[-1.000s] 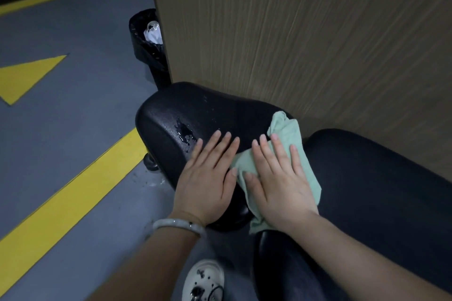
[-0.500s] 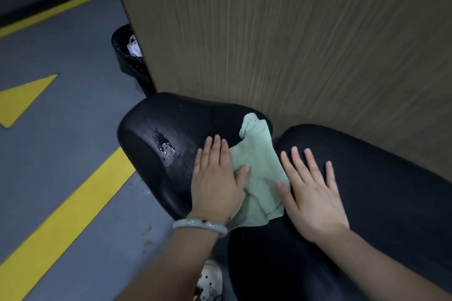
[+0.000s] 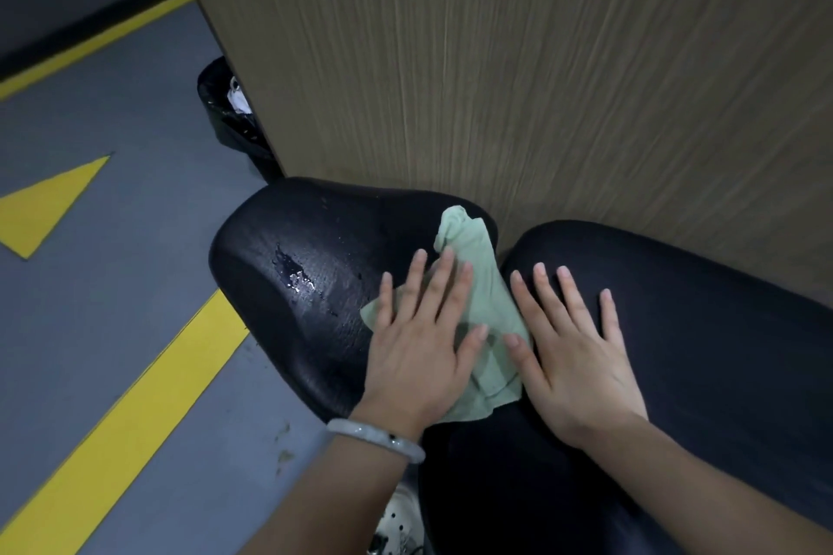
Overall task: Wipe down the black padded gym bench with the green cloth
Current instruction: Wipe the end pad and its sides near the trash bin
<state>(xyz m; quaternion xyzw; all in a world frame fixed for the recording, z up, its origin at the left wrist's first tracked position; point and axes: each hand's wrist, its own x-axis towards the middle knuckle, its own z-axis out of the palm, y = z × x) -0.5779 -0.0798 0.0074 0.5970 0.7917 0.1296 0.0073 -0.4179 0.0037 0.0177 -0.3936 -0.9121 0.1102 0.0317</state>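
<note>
Bench pads fill the lower view: the seat pad (image 3: 315,284) to the left, the long back pad (image 3: 698,351) to the right, both against a wooden wall (image 3: 541,81). Between them, over the gap, lies the green cloth (image 3: 484,297), its long axis running from the wall toward the person. The left hand (image 3: 419,351) presses flat on the cloth's left part, fingers straight and spread; the right hand (image 3: 572,356) lies flat on the back pad, thumb touching the cloth's edge. A wet patch (image 3: 295,277) sits left of the left hand, so that hand is likely nearer for the wipe.
</note>
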